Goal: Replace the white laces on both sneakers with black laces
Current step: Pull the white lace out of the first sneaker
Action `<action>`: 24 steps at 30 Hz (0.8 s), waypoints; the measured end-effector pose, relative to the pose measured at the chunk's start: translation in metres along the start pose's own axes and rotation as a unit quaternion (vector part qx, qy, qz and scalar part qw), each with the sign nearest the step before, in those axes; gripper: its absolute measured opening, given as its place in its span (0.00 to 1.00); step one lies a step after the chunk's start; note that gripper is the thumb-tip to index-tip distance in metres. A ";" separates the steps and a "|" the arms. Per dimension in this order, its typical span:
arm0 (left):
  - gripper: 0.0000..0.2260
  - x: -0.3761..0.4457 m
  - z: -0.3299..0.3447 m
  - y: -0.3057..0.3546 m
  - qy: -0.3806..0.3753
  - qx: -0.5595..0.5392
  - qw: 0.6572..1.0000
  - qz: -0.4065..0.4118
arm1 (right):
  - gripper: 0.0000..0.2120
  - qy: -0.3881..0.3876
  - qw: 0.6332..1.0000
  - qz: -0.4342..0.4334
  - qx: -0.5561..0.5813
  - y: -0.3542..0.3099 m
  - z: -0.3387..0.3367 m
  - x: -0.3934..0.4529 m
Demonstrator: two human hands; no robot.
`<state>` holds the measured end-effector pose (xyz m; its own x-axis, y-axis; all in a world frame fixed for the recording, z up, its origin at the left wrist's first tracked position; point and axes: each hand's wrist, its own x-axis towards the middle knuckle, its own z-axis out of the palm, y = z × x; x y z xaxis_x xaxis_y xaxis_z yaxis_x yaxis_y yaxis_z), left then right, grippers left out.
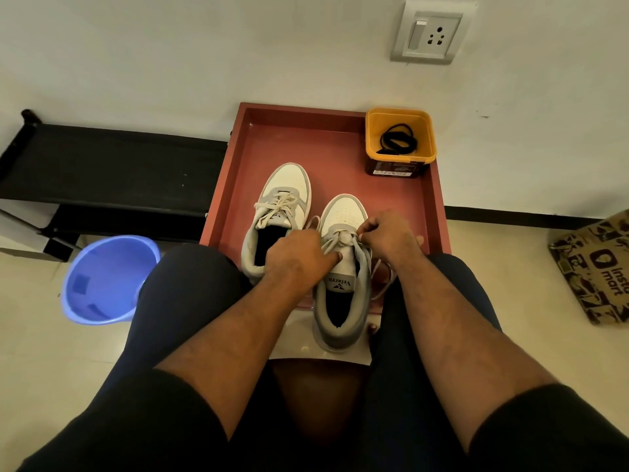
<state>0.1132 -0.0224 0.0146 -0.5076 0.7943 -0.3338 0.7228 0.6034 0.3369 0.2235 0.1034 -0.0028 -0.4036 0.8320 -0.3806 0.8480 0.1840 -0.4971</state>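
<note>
Sneakers are lying side by side on a reddish tray [238, 172], toes pointing away from the person, and the nearer sneaker [342, 267] is the one being worked on. Its long axis is running straight out from the body, heel between the knees, toe toward the wall, so both hands are coming down on it from the heel end. The left hand [299, 258] is resting across the tongue with its thumb pressing the white fabric, apparently steadying it; its other fingers are curled under and hidden. The right hand [384, 236] is sitting just beyond and to the right of it, fingers curled tight and pinching the white lace [337, 238] at the lower eyelets. A loose loop of that lace is trailing out past the right wrist, so I judge that the unlacing is partly under way and that the coming pull will run up and away from the tongue.

The other sneaker [277, 216] is sitting just to the left of the left hand, slightly farther forward, with its lace threaded only through the lower eyelets. Black laces [396, 139] are lying coiled in a yellow tub [374, 144] well beyond the right hand, at the tray's far right corner, so the right arm is the nearer one for fetching them.

Pale floor tiles are running under the tray. A blue bucket [85, 294] is standing beside the left knee, a black rack [112, 165] is sitting along the wall to the left, a printed paper bag [595, 267] is lying off to the right, and a wall socket [430, 34] is mounted above.
</note>
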 end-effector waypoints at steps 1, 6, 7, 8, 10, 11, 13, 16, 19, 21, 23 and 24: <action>0.17 0.001 0.000 0.001 0.017 -0.017 0.999 0.029 | 0.10 -0.008 1.000 -0.002 0.016 0.001 0.000 0.001; 0.15 0.004 0.004 0.004 0.025 -0.108 0.992 0.061 | 0.13 -0.009 0.999 -0.038 0.027 -0.001 0.004 0.003; 0.14 0.005 0.006 0.003 0.026 -0.107 0.992 0.066 | 0.12 -0.010 0.999 -0.042 0.012 -0.002 0.005 0.003; 0.13 0.005 0.007 0.003 0.025 -0.107 0.992 0.068 | 0.10 -0.007 0.999 -0.047 -0.003 -0.002 0.006 0.001; 0.11 0.007 0.007 0.003 0.020 -0.114 0.991 0.065 | 0.06 0.021 0.996 -0.080 -0.045 -0.006 0.008 -0.004; 0.11 0.008 0.007 0.003 0.017 -0.116 0.991 0.062 | 0.06 0.041 0.992 -0.104 -0.062 -0.009 0.009 -0.007; 0.11 0.006 0.005 0.003 0.015 -0.108 0.993 0.055 | 0.06 0.069 0.984 -0.143 -0.077 -0.013 0.010 -0.012; 0.10 0.004 0.006 0.003 0.024 -0.105 0.993 0.057 | 0.05 0.059 0.986 -0.148 -0.047 -0.013 0.012 -0.013; 0.16 0.001 0.006 0.004 0.022 -0.114 0.990 0.078 | 0.05 0.046 0.990 -0.132 0.015 -0.013 0.010 -0.014; 0.21 0.000 0.007 0.007 0.005 -0.097 0.990 0.106 | 0.05 0.053 0.990 -0.125 0.042 -0.014 0.009 -0.012; 0.23 -0.002 0.009 0.010 -0.005 -0.078 0.990 0.116 | 0.06 0.058 0.989 -0.121 0.057 -0.014 0.008 -0.010; 0.24 -0.003 0.010 0.010 -0.008 -0.073 0.991 0.116 | 0.06 0.057 0.988 -0.124 0.069 -0.014 0.008 -0.010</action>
<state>0.1265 -0.0188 0.0106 -0.3279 0.9123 -0.2454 0.7427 0.4095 0.5298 0.2133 0.0889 0.0017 -0.5455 0.8251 -0.1472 0.6696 0.3233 -0.6687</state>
